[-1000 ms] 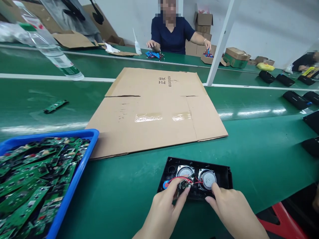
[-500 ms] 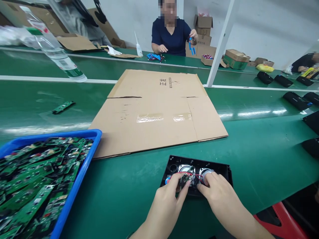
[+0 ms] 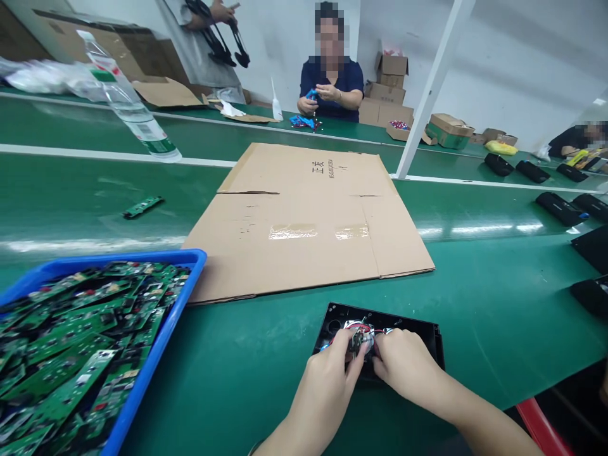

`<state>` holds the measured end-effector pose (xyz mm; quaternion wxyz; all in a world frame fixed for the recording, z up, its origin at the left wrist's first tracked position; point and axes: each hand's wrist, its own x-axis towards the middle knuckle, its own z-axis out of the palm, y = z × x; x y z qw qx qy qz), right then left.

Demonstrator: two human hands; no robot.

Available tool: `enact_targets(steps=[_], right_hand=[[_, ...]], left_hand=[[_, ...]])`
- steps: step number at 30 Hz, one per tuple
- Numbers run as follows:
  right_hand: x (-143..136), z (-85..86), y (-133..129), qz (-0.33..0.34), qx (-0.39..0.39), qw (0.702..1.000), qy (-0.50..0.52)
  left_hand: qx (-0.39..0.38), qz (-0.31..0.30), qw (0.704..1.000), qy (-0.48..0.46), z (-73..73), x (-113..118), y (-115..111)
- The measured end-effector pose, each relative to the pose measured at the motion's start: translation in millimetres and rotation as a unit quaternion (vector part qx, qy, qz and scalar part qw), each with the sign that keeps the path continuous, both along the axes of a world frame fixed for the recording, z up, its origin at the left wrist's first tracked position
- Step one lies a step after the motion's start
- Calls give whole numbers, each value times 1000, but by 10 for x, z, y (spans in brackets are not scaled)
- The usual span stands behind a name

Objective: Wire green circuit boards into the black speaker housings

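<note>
Both hands [image 3: 365,373] over half-hidden speaker housing [image 3: 430,335]

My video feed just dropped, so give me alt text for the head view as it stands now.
Both hands, left hand and right hand, meet over a small circuit board with red wires inside an open black speaker housing on a green bench. A blue bin of green boards sits left, flat cardboard beyond.
</note>
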<state>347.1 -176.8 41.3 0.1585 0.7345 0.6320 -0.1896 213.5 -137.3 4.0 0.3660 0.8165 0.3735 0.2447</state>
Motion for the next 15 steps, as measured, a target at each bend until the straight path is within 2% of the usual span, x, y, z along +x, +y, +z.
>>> enact_targets(steps=[4, 8, 10, 12, 14, 15], right_hand=[[43, -1, -156, -10, 79, 996, 37], [85, -94, -326, -19, 166, 985, 37], [98, -167, -379, -40, 246, 963, 103], [96, -226, -406, -64, 326, 923, 193], [80, -252, -415, -101, 360, 886, 272], [70, -252, -416, -124, 352, 875, 308]], left_hand=[[1, 6, 1000, -14, -1, -14, -4], [-28, 9, 999, -26, 2, -19, -4], [-61, 6, 998, -31, 1, -24, -10], [-79, 8, 996, -30, 1, -30, -17], [-86, 14, 996, -29, 4, -32, -21], [-94, 17, 995, -31, 9, -32, -19]])
